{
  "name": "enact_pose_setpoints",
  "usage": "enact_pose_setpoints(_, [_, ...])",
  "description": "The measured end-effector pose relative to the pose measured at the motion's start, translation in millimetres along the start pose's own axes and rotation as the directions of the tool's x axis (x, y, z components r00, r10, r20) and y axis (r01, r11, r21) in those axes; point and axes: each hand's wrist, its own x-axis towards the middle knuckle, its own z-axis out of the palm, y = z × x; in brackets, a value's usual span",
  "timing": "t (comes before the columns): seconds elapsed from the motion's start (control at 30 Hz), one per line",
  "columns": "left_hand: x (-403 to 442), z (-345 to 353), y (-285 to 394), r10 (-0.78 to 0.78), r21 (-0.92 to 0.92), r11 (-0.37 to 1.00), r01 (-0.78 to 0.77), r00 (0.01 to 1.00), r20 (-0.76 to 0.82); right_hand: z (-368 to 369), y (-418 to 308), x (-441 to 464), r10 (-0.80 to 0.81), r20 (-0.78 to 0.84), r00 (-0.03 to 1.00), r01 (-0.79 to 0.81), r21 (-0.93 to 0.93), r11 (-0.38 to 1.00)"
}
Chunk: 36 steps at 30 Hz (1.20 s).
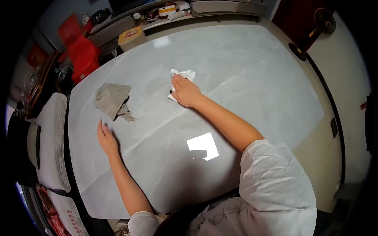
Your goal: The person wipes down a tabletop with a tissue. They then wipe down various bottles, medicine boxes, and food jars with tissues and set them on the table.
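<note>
Hands apart, the right hand [186,92] lies flat, fingers extended, on a white cloth [189,74] near mid-table, its visible length running away from the person; the left hand [106,138] is open and empty. Just beyond it lies a crumpled grey cloth [111,98]; past the table [256,78] edge stands a yellow-lidded tub [131,36], contents hidden.

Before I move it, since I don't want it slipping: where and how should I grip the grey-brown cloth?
Probably pinch the broad, rumpled main part of the grey-brown cloth, coming from the near side, where the left hand is. That part offers most fabric; the ragged tail at its right is narrow.
</note>
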Motion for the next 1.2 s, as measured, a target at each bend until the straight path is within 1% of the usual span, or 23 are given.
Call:
enact_pose_setpoints(0.03, [0.9, -0.9, -3.7, 0.007, 0.016, 1.0, -0.007, 1.0, 0.007, -2.4, 5.1, -3.9, -0.036, -0.006, 0.999, 0.036, 0.041, 0.998])
enact_pose_setpoints(0.07, [1.3, 0.6, -9.5, -0.013, 0.011, 1.0, 0.012, 1.0, 0.025, -10.2, 20.1, -8.7, -0.041, 0.065, 0.997, 0.036, 0.071, 0.997])
enact_pose_setpoints(0.13, [3.4, 2.7, -15.2, 0.021, 0.012, 1.0, -0.022, 0.999, 0.03, -29.7, 71.2, -27.3, 0.123, 0.109, 0.986, -0.132, 0.08, 0.988])
enact_pose_setpoints(0.2, [0.3, 2.3, -11.0, 0.025, 0.015, 1.0, -0.026, 0.998, 0.053, -53.6, 141.6, -61.2, 0.324, 0.035, 0.945, -0.324, -0.008, 0.946])
enact_pose_setpoints(0.3, [-0.6, 4.1, -5.8, 0.027, -0.001, 1.0, -0.027, 0.997, 0.073, -92.1, 260.4, -142.6, 0.553, -0.067, 0.83, -0.557, -0.116, 0.822])
enact_pose_setpoints(0.4, [1.4, 7.7, -7.2, 0.086, 0.045, 0.995, -0.09, 0.991, 0.1, -129.8, 343.0, -240.8, 0.779, -0.122, 0.614, -0.789, -0.076, 0.61])
enact_pose_setpoints(0.5, [-1.4, 9.5, 12.9, 0.135, 0.059, 0.988, -0.146, 0.978, 0.162, -126.0, 359.4, -261.6, 0.732, -0.201, 0.651, -0.758, -0.218, 0.614])
enact_pose_setpoints(0.53, [-1.9, 11.0, 20.4, 0.15, 0.049, 0.986, -0.162, 0.97, 0.192, -124.3, 359.8, -259.6, 0.759, -0.176, 0.626, -0.778, -0.211, 0.592])
enact_pose_setpoints(0.57, [-2.5, 12.6, 21.0, 0.186, 0.049, 0.979, -0.199, 0.962, 0.201, -117.9, 359.0, -255.0, 0.74, -0.198, 0.643, -0.763, -0.244, 0.598])
enact_pose_setpoints(0.6, [-1.5, 15.9, 17.0, 0.225, 0.049, 0.97, -0.24, 0.952, 0.21, -133.5, 318.7, -240.0, 0.755, -0.069, 0.652, -0.749, -0.212, 0.627])
enact_pose_setpoints(0.63, [0.3, 17.7, 14.9, 0.266, 0.044, 0.959, -0.281, 0.939, 0.218, -114.6, 303.9, -230.4, 0.721, -0.112, 0.684, -0.728, -0.046, 0.684])
enact_pose_setpoints(0.67, [2.0, 16.8, 14.7, 0.268, 0.039, 0.959, -0.282, 0.941, 0.206, -103.0, 279.9, -212.9, 0.639, -0.059, 0.767, -0.641, -0.052, 0.765])
enact_pose_setpoints(0.7, [1.8, 15.6, 16.2, 0.269, 0.032, 0.959, -0.281, 0.943, 0.197, -102.2, 226.4, -193.6, 0.591, -0.009, 0.806, -0.591, 0.019, 0.806])
enact_pose_setpoints(0.77, [-8.1, 19.7, 27.6, 0.29, 0.008, 0.955, -0.296, 0.94, 0.18, -63.1, 163.6, -153.4, 0.327, 0.059, 0.943, -0.327, -0.013, 0.945])
enact_pose_setpoints(0.83, [-6.7, 18.9, 44.9, 0.354, -0.007, 0.934, -0.358, 0.921, 0.163, -41.8, 80.8, -115.1, 0.164, 0.089, 0.982, -0.178, 0.177, 0.968])
enact_pose_setpoints(0.87, [-22.3, 15.8, 84.7, 0.314, -0.067, 0.95, -0.306, 0.929, 0.195, -18.8, 51.8, -98.4, 0.046, 0.025, 0.999, -0.05, 0.254, 0.966])
enact_pose_setpoints(0.9, [-27.8, 24.1, 94.8, 0.405, -0.065, 0.914, -0.401, 0.884, 0.235, -30.4, 13.1, -90.0, -0.01, 0.121, 0.993, -0.02, 0.238, 0.971])
enact_pose_setpoints(0.97, [-50.9, 29.7, 130.5, 0.588, -0.115, 0.801, -0.587, 0.737, 0.333, -13.1, -12.2, -85.0, -0.092, -0.01, 0.996, 0.092, 0.069, 0.993])
enact_pose_setpoints(1.0, [-61.8, 35.1, 144.7, 0.648, -0.17, 0.75, -0.639, 0.659, 0.381, -14.8, -6.8, -84.1, -0.119, 0.002, 0.993, 0.118, 0.098, 0.988])
enact_pose_setpoints(1.03, [-70.7, 41.2, 151.6, 0.697, -0.233, 0.7, -0.675, 0.576, 0.426, -16.2, -1.2, -86.7, -0.143, 0.025, 0.989, 0.139, 0.129, 0.982])
enact_pose_setpoints(1.07, [-76.0, 47.0, 150.1, 0.668, -0.223, 0.719, -0.658, 0.568, 0.481, -18.2, 8.7, -89.2, -0.17, 0.049, 0.984, 0.161, 0.153, 0.975])
enact_pose_setpoints(1.13, [-85.3, 54.7, 140.9, 0.602, -0.201, 0.755, -0.625, 0.537, 0.59, -69.2, 31.2, -108.3, 0.07, 0.262, 0.963, -0.131, 0.225, 0.965])
enact_pose_setpoints(1.2, [-87.9, 51.9, 140.7, 0.506, -0.096, 0.767, -0.634, 0.506, 0.699, -50.4, 116.7, -132.2, 0.179, 0.083, 0.98, -0.193, 0.211, 0.958])
